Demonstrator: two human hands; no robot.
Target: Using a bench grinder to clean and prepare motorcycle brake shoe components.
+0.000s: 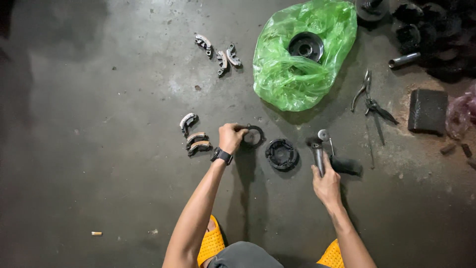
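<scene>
pinching a thin dark ring [255, 135] by its left edge, the left hand [231, 137] sat just left of the frame's centre, fingers curled tight on the part, a black wristwatch [221, 156] on the wrist below it. the ring lay flat on the concrete floor [99, 173], touching only those fingers. just right of it and slightly lower rested a round black clutch part [281, 154], apart from the ring. the right hand [327, 185], right of centre and lower, was wrapped around the handle of a power tool [320, 151] whose small round head pointed up the frame; a black cylindrical body [345, 165] lay just beside it on the right.

left of the left hand, three curved brake-shoe-like pieces [194, 137] lay close together. toward the upper middle, another group of curved metal pieces [218, 52] was scattered. a crumpled green plastic bag [297, 74] filled the upper centre-right, with a dark round pulley [306, 46] resting on it. right of the bag lay pliers [371, 99], and further right a dark rectangular block [427, 110]. a short metal tube [404, 60] lay in the upper right near a heap of dark parts. yellow sandals [211, 244] showed at the bottom edge, and a cigarette butt [96, 233] lay at lower left.
</scene>
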